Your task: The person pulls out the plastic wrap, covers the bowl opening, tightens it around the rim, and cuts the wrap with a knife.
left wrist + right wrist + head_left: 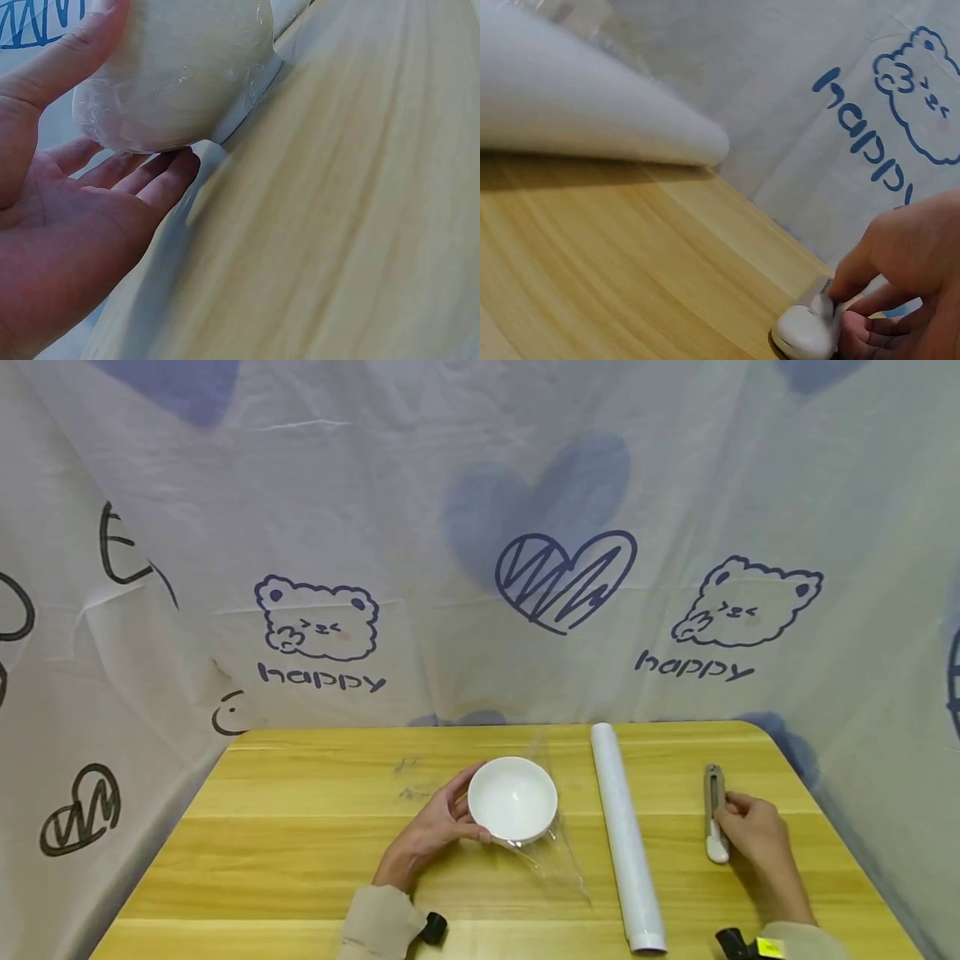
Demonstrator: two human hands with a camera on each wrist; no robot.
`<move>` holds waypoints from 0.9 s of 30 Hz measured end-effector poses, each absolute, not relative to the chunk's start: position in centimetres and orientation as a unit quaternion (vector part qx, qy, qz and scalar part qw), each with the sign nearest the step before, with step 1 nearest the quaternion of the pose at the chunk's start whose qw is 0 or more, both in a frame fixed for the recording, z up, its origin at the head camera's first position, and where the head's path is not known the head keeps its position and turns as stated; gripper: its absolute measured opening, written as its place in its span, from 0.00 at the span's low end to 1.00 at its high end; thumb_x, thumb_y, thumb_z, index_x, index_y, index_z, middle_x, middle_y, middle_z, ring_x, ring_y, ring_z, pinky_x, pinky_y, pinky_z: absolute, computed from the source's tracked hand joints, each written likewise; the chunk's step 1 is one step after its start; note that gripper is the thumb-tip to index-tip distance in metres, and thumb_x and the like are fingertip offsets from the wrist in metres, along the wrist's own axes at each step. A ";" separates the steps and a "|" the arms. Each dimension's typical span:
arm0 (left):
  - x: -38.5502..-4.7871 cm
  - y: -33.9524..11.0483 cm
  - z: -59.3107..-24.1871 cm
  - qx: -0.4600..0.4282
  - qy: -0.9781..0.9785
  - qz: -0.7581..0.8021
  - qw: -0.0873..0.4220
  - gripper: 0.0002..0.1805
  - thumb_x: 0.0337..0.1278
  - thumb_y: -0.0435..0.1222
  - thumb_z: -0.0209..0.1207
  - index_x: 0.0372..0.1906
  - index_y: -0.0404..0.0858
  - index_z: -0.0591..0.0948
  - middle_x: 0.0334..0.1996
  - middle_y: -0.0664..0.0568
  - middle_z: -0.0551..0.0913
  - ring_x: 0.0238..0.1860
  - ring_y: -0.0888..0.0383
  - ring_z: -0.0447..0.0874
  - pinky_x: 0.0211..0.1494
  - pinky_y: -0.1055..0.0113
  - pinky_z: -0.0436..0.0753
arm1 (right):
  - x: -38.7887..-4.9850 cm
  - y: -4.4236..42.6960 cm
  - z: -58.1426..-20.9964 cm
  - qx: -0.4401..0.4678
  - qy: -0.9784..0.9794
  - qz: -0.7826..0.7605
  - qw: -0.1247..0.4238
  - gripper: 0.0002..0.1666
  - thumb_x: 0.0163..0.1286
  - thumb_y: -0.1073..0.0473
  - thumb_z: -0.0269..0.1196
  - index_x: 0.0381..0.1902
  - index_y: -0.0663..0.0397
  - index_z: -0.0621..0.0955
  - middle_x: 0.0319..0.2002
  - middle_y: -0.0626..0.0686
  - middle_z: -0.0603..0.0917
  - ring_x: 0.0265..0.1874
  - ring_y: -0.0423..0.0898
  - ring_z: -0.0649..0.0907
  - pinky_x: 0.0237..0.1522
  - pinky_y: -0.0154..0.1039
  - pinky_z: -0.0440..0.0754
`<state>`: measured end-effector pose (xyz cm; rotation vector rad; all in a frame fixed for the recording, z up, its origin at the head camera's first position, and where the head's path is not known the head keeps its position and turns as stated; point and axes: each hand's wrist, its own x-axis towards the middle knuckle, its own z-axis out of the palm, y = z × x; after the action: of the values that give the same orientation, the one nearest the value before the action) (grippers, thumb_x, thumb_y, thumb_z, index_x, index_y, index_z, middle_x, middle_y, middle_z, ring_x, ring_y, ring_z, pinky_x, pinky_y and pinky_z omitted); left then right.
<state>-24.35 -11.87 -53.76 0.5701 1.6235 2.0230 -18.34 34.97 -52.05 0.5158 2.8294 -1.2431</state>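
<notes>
A white bowl is near the middle of the wooden table. Clear plastic film clings to its outside and trails off to the right. My left hand holds the bowl from the left; in the left wrist view the thumb lies along its side and the fingers bend beneath the wrapped bowl. At the right, my right hand pinches a grey utility knife with a white end. The right wrist view shows fingertips against the knife, partly covering it.
Between the hands lies a long white roll of plastic film, running from the table's back edge towards the front. A white cloth printed with hearts and bears hangs behind the wooden table and along its sides.
</notes>
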 end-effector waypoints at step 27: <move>-24.3 -11.5 -53.5 0.233 0.624 0.714 0.217 0.69 0.37 0.25 0.81 0.82 0.35 0.46 0.80 0.39 0.49 0.75 0.35 0.59 0.67 0.59 0.76 | -12.3 12.6 -47.1 -0.181 0.958 -0.210 -0.067 0.26 0.53 0.54 0.81 0.40 0.50 0.76 0.31 0.44 0.77 0.21 0.38 0.73 0.20 0.33 0.70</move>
<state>-24.32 -11.48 -53.48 0.6461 1.7281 1.9780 -12.28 12.57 -47.09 -0.5945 3.1470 -0.6886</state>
